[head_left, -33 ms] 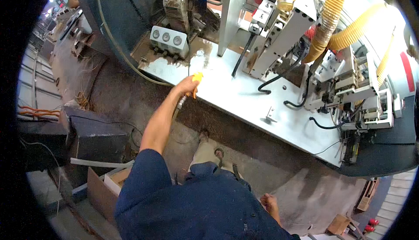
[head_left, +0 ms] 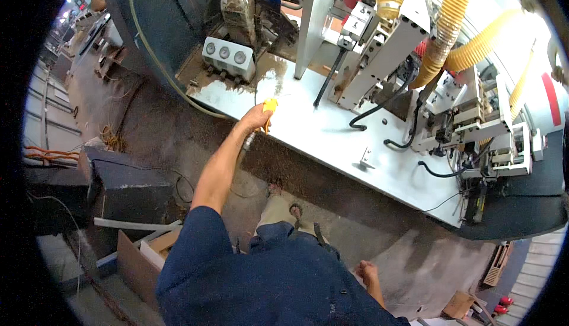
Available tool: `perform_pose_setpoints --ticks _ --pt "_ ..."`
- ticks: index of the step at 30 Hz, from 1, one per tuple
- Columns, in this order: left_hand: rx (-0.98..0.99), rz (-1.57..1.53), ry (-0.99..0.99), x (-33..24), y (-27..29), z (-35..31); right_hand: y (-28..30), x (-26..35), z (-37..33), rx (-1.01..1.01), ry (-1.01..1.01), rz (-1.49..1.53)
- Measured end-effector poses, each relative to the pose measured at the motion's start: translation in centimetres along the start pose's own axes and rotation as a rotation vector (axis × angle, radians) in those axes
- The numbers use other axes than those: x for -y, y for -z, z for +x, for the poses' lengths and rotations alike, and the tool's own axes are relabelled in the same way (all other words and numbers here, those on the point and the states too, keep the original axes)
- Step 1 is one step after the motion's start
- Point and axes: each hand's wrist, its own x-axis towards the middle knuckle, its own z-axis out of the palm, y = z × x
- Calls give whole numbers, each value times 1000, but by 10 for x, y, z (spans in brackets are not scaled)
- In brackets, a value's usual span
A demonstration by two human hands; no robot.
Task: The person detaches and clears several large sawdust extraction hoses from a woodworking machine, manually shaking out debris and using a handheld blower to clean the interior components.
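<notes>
My left hand (head_left: 255, 117) reaches out over the near edge of a white machine bed. It is closed around a yellow air blow gun (head_left: 270, 105) with an orange trigger, and a hose (head_left: 248, 140) hangs from the gun's lower end. The thin nozzle is hard to make out against the white surface. Brown dust lies on the machine bed (head_left: 308, 126) close to a grey block with three round dials (head_left: 224, 52), just beyond the gun. Down by my right side hangs my right hand (head_left: 368, 272), its fingers curled in with nothing visible in them.
White machine units (head_left: 379, 53) with black cables and yellow ducts (head_left: 446, 21) stand along the bed. A small metal bracket (head_left: 367, 159) sits on it. Behind me at the left are a dark box-shaped block (head_left: 127, 187) and a cardboard box (head_left: 135, 261). Dust covers the floor.
The view has shifted very slightly. My left hand keeps its grip on the blow gun, which sits marginally farther right in the picture.
</notes>
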Motion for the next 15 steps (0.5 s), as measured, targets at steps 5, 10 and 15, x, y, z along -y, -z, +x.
perform_pose_setpoints --ticks 5,10,15 --pt "27 145 -177 -113 10 16 -64 164 -13 57 357 -167" --pt "-306 484 -319 -215 45 50 -139 275 -51 119 650 -445" --pt "-232 582 -339 -314 61 59 -176 291 -46 34 767 -608"
